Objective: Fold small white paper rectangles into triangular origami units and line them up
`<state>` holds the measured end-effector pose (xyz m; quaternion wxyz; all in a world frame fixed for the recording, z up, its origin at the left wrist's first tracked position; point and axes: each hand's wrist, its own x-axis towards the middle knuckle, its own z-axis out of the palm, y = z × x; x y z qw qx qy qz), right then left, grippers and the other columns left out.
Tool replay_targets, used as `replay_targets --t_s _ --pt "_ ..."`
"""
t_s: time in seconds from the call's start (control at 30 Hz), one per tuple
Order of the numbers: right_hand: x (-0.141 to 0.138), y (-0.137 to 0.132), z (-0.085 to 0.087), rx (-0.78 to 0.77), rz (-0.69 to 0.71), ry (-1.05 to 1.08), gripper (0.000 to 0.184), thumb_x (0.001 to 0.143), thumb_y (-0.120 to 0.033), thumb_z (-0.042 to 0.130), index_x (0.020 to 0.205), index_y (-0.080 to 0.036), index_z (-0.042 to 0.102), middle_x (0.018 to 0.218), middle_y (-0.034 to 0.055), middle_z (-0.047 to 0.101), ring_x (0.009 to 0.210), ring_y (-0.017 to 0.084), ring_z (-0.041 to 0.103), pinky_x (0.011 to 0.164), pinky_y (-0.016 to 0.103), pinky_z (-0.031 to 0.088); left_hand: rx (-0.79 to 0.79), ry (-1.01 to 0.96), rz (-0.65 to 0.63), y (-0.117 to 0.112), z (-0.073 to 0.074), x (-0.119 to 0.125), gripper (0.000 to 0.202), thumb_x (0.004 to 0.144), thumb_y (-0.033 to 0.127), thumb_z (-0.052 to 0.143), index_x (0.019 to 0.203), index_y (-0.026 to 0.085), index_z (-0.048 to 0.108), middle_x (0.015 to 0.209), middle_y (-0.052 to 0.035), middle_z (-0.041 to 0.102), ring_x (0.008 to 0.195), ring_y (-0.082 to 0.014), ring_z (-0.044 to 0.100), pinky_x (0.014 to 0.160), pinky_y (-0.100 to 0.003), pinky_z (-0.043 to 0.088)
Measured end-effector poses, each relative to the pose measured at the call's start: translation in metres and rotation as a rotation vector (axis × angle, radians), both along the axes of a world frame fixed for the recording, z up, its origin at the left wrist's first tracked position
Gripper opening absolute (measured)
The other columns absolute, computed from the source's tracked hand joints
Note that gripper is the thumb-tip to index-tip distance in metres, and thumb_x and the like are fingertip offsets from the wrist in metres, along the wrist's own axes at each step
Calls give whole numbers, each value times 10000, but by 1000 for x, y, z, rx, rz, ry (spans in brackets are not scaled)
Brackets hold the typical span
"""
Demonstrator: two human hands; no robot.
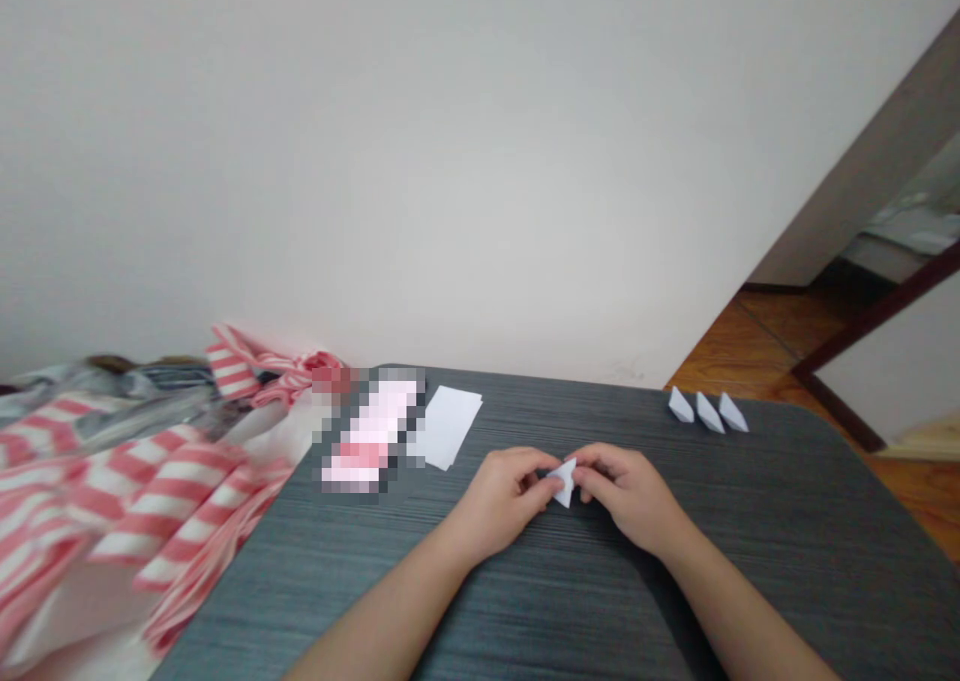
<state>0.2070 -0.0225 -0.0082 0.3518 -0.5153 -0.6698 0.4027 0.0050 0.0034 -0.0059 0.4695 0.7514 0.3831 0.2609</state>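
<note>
A small folded piece of white paper (565, 483) is held just above the dark table (585, 601), between both hands. My left hand (504, 496) pinches its left side with thumb and forefinger. On the other side, my right hand (627, 491) has its thumb and fingertips closed on the upper right edge. The paper has pointed corners; the fingers cover part of it. Three folded white paper shapes (709, 413) stand in a row at the table's far right. A few flat white paper sheets (450, 427) lie beyond my left hand.
Left of the sheets lies a pixelated pink and white object (375, 431). Red-and-white striped cloth (172, 501) is heaped along the table's left side. A pale wall (487, 161) rises behind the table, and wooden floor (720, 346) shows at the right.
</note>
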Motion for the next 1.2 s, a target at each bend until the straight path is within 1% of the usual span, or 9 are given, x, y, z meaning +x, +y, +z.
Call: replay_targets --t_s 0.33,0.43,0.5,0.6,0.7,0.8,0.97,1.1,1.2 --pt "0 -1 -5 9 4 -13 129 876 -251 588 871 -179 695 659 -5 635 616 143 581 608 243 437 47 23 -4 1 0 -1 203 888 296 569 938 189 734 864 -44 683 715 -147 579 620 -215 422" --pt "0 -1 -5 30 2 -22 105 868 -256 602 833 -184 669 671 -4 621 637 147 569 621 247 433 47 28 15 1 0 0 191 879 307 579 910 186 724 844 -38 671 703 -143 565 618 -215 414" --pt "-1 0 -4 72 -13 -24 102 856 -260 620 788 -187 639 700 0 604 652 146 550 614 245 423 52 18 28 0 -1 0 171 869 302 589 889 179 706 841 -33 655 690 -135 548 614 -214 405" --pt "-1 0 -4 141 -19 -31 147 841 -259 636 725 -187 580 748 7 577 645 136 512 582 237 398 36 10 38 0 -3 0 147 857 296 597 853 167 668 770 -15 613 648 -124 510 579 -210 375" --pt "-1 0 -4 118 -25 -45 163 844 -264 626 715 -188 561 699 -8 556 617 131 488 563 234 378 -7 3 30 -2 -3 0 164 869 310 577 813 162 622 654 21 539 588 -109 462 537 -206 329" --pt "-1 0 -6 58 -48 -64 172 850 -280 615 714 -189 558 634 -29 528 593 129 475 554 231 367 -31 -20 19 -3 -1 0 157 871 296 565 791 162 582 628 39 507 573 -100 441 533 -205 311" --pt "-2 1 -4 40 -20 -48 118 868 -281 593 831 -182 645 678 -13 587 634 144 531 597 243 406 -31 -26 43 -3 1 0 135 871 282 556 806 165 571 628 47 489 570 -97 424 530 -207 303" --pt "-2 1 -2 85 -12 -131 198 876 -283 586 716 -179 635 638 -11 588 617 146 531 582 244 389 -30 -16 43 -3 2 0 140 864 293 562 807 166 576 630 43 494 574 -100 433 532 -205 303" --pt "-2 0 -1 98 -30 -137 209 876 -286 591 702 -177 629 635 -9 600 609 144 534 574 241 385 -48 -15 36 -3 2 0 152 864 314 569 835 166 583 624 47 493 564 -99 416 521 -200 293"
